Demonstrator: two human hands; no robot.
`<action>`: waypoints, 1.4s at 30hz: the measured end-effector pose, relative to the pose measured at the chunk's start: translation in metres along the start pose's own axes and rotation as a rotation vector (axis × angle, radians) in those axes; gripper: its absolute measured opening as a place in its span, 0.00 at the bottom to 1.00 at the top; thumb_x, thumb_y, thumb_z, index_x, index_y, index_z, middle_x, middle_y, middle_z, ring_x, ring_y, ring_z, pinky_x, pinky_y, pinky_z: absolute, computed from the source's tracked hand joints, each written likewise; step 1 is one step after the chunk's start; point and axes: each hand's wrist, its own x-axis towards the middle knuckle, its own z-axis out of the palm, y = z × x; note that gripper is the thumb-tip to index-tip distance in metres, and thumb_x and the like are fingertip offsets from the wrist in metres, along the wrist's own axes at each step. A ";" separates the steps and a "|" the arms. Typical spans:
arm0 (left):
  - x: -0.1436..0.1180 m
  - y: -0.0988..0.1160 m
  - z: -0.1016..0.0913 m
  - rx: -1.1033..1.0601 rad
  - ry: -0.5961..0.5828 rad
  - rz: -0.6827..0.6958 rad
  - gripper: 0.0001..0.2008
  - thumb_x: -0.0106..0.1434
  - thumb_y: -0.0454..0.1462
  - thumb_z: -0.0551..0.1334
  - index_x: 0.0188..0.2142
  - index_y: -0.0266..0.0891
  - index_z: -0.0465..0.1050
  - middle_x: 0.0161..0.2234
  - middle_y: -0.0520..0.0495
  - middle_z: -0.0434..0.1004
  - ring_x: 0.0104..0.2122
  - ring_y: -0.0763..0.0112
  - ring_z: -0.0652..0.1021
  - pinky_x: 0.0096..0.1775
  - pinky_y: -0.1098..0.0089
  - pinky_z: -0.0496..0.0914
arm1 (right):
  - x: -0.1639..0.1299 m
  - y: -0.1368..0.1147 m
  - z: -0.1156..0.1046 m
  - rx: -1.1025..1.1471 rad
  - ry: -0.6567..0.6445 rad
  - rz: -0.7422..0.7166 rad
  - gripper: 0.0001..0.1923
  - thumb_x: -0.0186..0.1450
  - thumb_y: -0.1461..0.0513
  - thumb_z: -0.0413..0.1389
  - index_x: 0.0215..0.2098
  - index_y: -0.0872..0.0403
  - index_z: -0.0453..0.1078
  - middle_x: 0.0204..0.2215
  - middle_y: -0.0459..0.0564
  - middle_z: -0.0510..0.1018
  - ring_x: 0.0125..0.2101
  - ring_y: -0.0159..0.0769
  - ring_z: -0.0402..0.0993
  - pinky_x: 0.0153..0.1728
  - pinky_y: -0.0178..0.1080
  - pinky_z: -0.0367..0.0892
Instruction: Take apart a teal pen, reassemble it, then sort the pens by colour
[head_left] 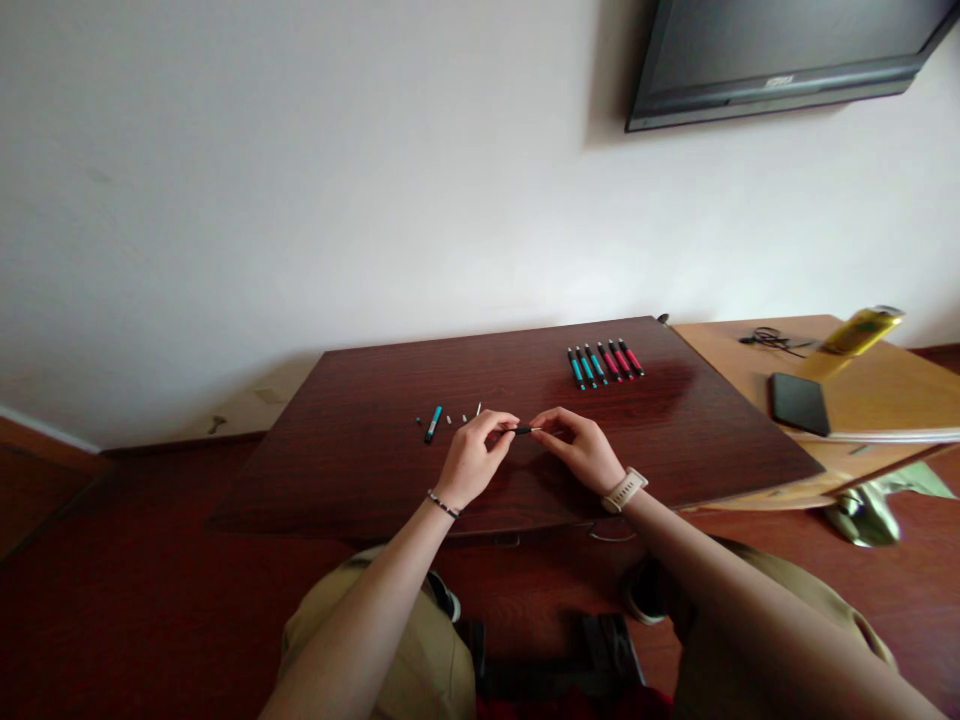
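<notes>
Between my fingertips, above the front part of the dark wooden desk [360, 400], is a small black pen part [523, 430] with a pale thin end. My left hand [472, 452] pinches its black side, and my right hand [583, 450] is closed at the pale end. Left of my hands lies a blue and black pen barrel [433, 425], with a tiny teal piece [418, 420] beside it. Several small pale pieces [449, 419] lie between the barrel and my left hand, along with a thin white stick [478, 409], partly hidden by that hand.
Toward the back right, blue pens [586, 367] and pink pens [620, 360] lie in a neat row. On the lighter cabinet [720, 350] are a black phone-like slab [799, 403], a dark cable [772, 340] and a yellow can [855, 332]. A television [787, 50] hangs above.
</notes>
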 end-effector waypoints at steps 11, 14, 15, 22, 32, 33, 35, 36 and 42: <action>0.000 0.001 0.000 -0.010 -0.008 0.011 0.09 0.70 0.31 0.63 0.48 0.42 0.76 0.45 0.47 0.82 0.43 0.67 0.82 0.50 0.64 0.77 | -0.002 -0.006 0.000 -0.093 0.003 0.002 0.12 0.69 0.50 0.60 0.42 0.50 0.78 0.37 0.49 0.84 0.36 0.40 0.80 0.41 0.40 0.73; 0.000 0.002 0.000 -0.013 -0.017 0.021 0.10 0.69 0.30 0.63 0.49 0.42 0.76 0.45 0.46 0.81 0.44 0.67 0.81 0.50 0.63 0.77 | -0.002 -0.006 0.000 -0.138 -0.008 0.029 0.15 0.71 0.48 0.57 0.39 0.50 0.78 0.34 0.48 0.84 0.34 0.40 0.79 0.38 0.40 0.71; 0.000 0.002 0.000 -0.014 -0.020 0.025 0.10 0.69 0.30 0.63 0.48 0.42 0.75 0.45 0.46 0.81 0.44 0.66 0.81 0.51 0.62 0.77 | -0.002 -0.005 0.000 -0.151 -0.014 0.035 0.17 0.72 0.48 0.56 0.37 0.50 0.77 0.33 0.48 0.84 0.33 0.40 0.78 0.38 0.39 0.71; 0.000 0.005 0.002 0.000 -0.004 0.049 0.09 0.69 0.30 0.63 0.47 0.42 0.75 0.45 0.46 0.81 0.44 0.66 0.80 0.50 0.62 0.76 | -0.001 -0.003 0.000 -0.130 -0.088 0.057 0.25 0.75 0.45 0.49 0.30 0.50 0.75 0.28 0.48 0.82 0.30 0.39 0.78 0.37 0.39 0.71; 0.000 0.002 0.002 -0.003 0.048 0.005 0.08 0.69 0.31 0.63 0.46 0.42 0.76 0.45 0.46 0.81 0.44 0.66 0.81 0.50 0.62 0.77 | 0.001 -0.002 -0.001 0.049 -0.077 0.028 0.15 0.67 0.49 0.62 0.46 0.50 0.76 0.42 0.50 0.84 0.40 0.41 0.80 0.45 0.41 0.74; 0.000 0.001 0.003 -0.006 0.047 0.002 0.08 0.69 0.32 0.63 0.46 0.42 0.76 0.45 0.46 0.82 0.44 0.66 0.81 0.50 0.62 0.77 | 0.001 -0.002 -0.001 0.032 -0.073 0.025 0.15 0.68 0.49 0.62 0.45 0.50 0.77 0.40 0.50 0.84 0.39 0.40 0.80 0.44 0.41 0.74; -0.001 0.000 0.004 -0.022 0.039 -0.006 0.08 0.69 0.32 0.63 0.47 0.42 0.76 0.45 0.46 0.82 0.44 0.66 0.81 0.50 0.62 0.77 | 0.002 -0.001 -0.001 0.003 -0.055 0.031 0.15 0.68 0.49 0.62 0.43 0.51 0.77 0.38 0.49 0.83 0.36 0.39 0.79 0.41 0.40 0.73; -0.001 -0.001 0.005 -0.037 0.034 -0.015 0.08 0.69 0.33 0.64 0.47 0.42 0.76 0.46 0.45 0.82 0.44 0.66 0.81 0.50 0.62 0.77 | 0.002 -0.001 0.000 -0.006 -0.041 0.037 0.15 0.68 0.49 0.61 0.43 0.51 0.77 0.37 0.49 0.83 0.36 0.39 0.78 0.40 0.40 0.73; -0.002 -0.011 0.009 -0.217 -0.002 -0.235 0.09 0.72 0.42 0.63 0.46 0.40 0.76 0.39 0.46 0.83 0.36 0.68 0.82 0.39 0.68 0.77 | 0.004 0.000 0.000 0.047 0.015 0.040 0.15 0.67 0.49 0.63 0.43 0.50 0.78 0.38 0.51 0.84 0.38 0.41 0.79 0.41 0.41 0.73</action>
